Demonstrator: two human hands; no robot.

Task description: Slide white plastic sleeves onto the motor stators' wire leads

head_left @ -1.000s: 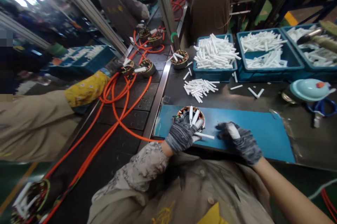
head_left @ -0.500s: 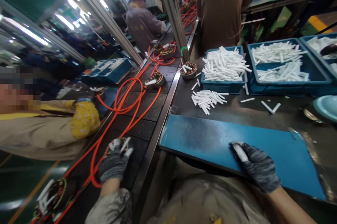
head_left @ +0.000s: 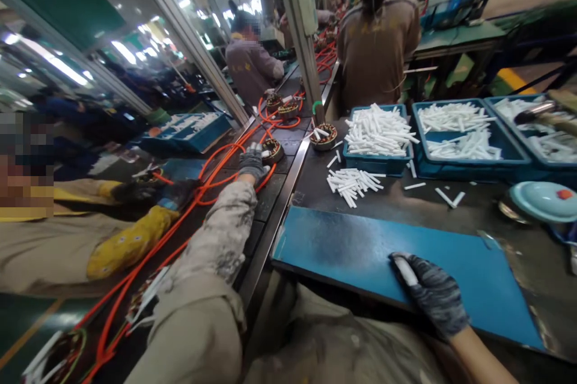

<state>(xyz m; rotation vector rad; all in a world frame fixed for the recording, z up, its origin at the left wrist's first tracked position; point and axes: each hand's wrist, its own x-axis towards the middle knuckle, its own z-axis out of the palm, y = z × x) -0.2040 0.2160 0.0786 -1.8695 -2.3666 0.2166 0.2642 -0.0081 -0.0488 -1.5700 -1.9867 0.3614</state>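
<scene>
My left hand (head_left: 253,161), in a grey knitted glove, reaches forward over the conveyor. Its fingers are stretched out at the left edge of a motor stator (head_left: 274,149), a ring with copper windings; whether they press on it is unclear. A white piece shows between hand and ring. My right hand (head_left: 437,297), gloved alike, rests on the blue board (head_left: 342,237) with fingers closed around a white tube (head_left: 406,270). Further stators with white tubes stand on the line, one of them (head_left: 323,137) on the bench beside the metal edge.
Blue bins (head_left: 378,158) of white tubes stand behind a loose tube pile (head_left: 354,185). Orange cables (head_left: 216,182) run along the conveyor. At left, a co-worker's yellow sleeve (head_left: 130,246) reaches toward the line. A metal post (head_left: 306,59) rises ahead. A lidded bowl (head_left: 545,201) sits right.
My left hand has left the nearer stator and moved forward to one farther up the line. My right hand stays on the board with the tube. The co-worker's arms reach farther in.
</scene>
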